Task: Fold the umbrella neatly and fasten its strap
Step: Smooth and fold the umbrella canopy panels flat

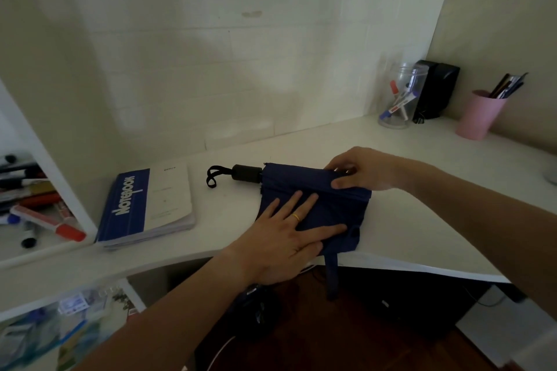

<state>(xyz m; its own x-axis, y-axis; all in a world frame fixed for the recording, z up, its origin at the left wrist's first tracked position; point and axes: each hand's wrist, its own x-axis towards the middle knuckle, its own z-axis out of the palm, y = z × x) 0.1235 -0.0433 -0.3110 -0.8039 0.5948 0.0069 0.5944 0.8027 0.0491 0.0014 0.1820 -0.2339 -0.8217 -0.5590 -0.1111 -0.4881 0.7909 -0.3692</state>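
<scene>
Umbrella (pixel 313 199) fabric is lying under our hands: we are pressing the left hand (pixel 286 238) open and flat on the navy canopy, while the right hand (pixel 358 170) is pinching the far rib edge between fingers and thumb. We are working at the counter (pixel 407 220) edge, with the black handle (pixel 245 173) pointing toward the notebook (pixel 147 208). The strap (pixel 331 274) is dangling below the umbrella, off the counter's lip. If we are easing the flat palm too early, the pleats could spring open; tugging could drag everything over the edge.

Home study: desk (pixel 422 178), notebook (pixel 147 205), pens (pixel 506 86).
</scene>
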